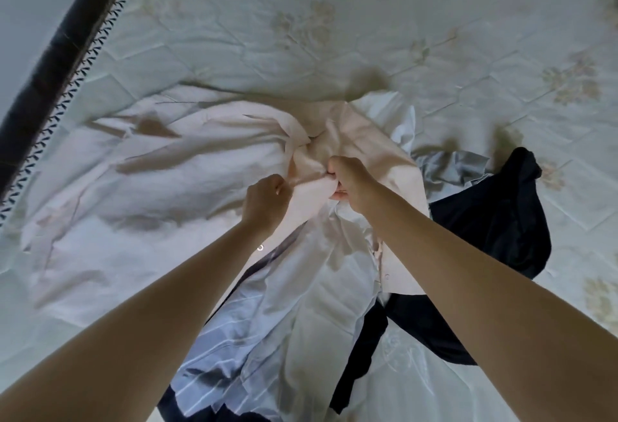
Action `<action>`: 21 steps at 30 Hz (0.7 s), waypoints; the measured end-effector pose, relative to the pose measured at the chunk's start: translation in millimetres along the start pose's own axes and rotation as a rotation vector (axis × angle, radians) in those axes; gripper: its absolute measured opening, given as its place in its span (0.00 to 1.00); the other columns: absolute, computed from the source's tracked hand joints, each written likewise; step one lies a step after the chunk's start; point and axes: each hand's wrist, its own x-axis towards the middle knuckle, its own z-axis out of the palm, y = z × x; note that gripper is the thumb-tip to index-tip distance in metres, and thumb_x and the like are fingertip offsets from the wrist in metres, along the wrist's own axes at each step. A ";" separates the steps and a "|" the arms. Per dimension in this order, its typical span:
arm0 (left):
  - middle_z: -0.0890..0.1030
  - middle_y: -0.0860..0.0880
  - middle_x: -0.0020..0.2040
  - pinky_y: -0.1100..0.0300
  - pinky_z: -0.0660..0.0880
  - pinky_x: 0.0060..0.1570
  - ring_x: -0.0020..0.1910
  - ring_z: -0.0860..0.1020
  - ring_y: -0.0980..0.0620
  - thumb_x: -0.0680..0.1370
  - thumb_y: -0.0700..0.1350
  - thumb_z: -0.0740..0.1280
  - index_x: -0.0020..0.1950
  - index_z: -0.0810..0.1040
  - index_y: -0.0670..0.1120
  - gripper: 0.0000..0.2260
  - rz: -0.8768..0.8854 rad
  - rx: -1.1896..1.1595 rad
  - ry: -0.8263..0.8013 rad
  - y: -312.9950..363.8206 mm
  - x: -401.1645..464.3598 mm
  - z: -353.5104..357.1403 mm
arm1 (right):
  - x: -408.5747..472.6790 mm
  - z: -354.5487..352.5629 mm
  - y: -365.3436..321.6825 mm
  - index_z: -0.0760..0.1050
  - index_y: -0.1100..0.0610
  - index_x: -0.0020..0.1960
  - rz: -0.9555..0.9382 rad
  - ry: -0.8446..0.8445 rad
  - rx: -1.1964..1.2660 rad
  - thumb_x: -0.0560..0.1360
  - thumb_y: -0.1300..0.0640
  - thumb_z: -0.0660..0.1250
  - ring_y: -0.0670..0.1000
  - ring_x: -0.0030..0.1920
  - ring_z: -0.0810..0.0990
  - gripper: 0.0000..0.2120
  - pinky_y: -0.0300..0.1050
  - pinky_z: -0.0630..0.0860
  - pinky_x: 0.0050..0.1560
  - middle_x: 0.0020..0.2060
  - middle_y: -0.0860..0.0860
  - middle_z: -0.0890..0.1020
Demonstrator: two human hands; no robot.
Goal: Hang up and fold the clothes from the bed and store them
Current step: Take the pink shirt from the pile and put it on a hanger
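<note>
Both hands meet at the centre of the view on a crumpled pale pink cotton shirt (207, 167) lying on the bed's quilted floral-stitched white cover (334, 30). The left hand (266, 199) pinches a fold with curled fingers; the right hand (347, 180) grips the same bunched edge. Toward six o'clock a blue-and-white striped garment (230, 348) is cut off by the frame. At three o'clock a dark navy garment (495, 217) lies partly hidden under the right forearm.

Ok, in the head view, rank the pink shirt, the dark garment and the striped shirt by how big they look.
1. Pink shirt, largest.
2. Dark garment and striped shirt: both partly buried, so too close to rank.
</note>
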 end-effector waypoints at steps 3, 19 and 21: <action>0.70 0.48 0.32 0.62 0.60 0.28 0.33 0.66 0.50 0.80 0.40 0.56 0.36 0.67 0.43 0.12 0.073 -0.105 0.085 22.0 -15.1 -25.8 | -38.8 -3.5 -30.2 0.72 0.60 0.47 -0.052 0.020 0.004 0.75 0.65 0.58 0.56 0.50 0.76 0.06 0.44 0.76 0.34 0.48 0.57 0.75; 0.66 0.47 0.30 0.63 0.58 0.25 0.31 0.63 0.50 0.75 0.35 0.58 0.33 0.66 0.43 0.10 0.369 -0.402 0.464 193.8 -165.8 -279.1 | -344.8 -26.9 -193.2 0.65 0.57 0.32 -0.591 -0.175 0.143 0.76 0.66 0.54 0.47 0.27 0.72 0.14 0.40 0.74 0.33 0.19 0.45 0.73; 0.66 0.50 0.30 0.62 0.60 0.26 0.30 0.63 0.51 0.75 0.36 0.59 0.33 0.66 0.44 0.11 0.404 -0.417 0.515 211.1 -193.9 -311.5 | -387.6 -28.5 -208.0 0.65 0.57 0.30 -0.671 -0.195 0.150 0.76 0.66 0.54 0.46 0.24 0.72 0.16 0.36 0.72 0.28 0.19 0.45 0.73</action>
